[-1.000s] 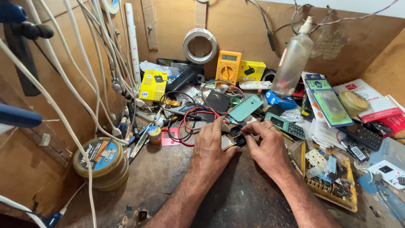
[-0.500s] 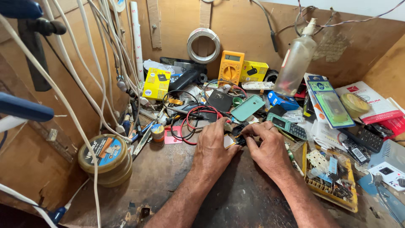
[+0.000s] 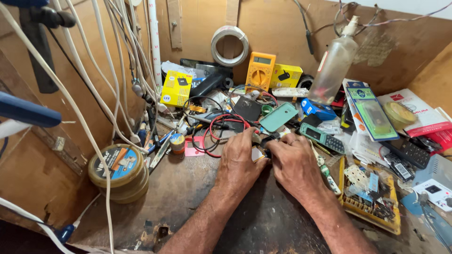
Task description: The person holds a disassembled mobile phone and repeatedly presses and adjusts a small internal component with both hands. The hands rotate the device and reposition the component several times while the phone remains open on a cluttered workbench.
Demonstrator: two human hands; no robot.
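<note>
Left hand point(image 3: 241, 162) and right hand point(image 3: 295, 164) pinching small black part point(image 3: 266, 146), scuffed dark bench point(image 3: 188, 197)

Both hands, left hand point(image 3: 239, 162) and right hand point(image 3: 295, 162), have closed together over the small part point(image 3: 262, 153).

Quick count on this bench: two hands point(image 3: 240, 162), one yellow multimeter point(image 3: 260, 71), two yellow boxes point(image 3: 176, 88), one clear spray bottle point(image 3: 335, 63), one tape roll point(image 3: 229, 45), two stacked round tins point(image 3: 117, 171).
</note>
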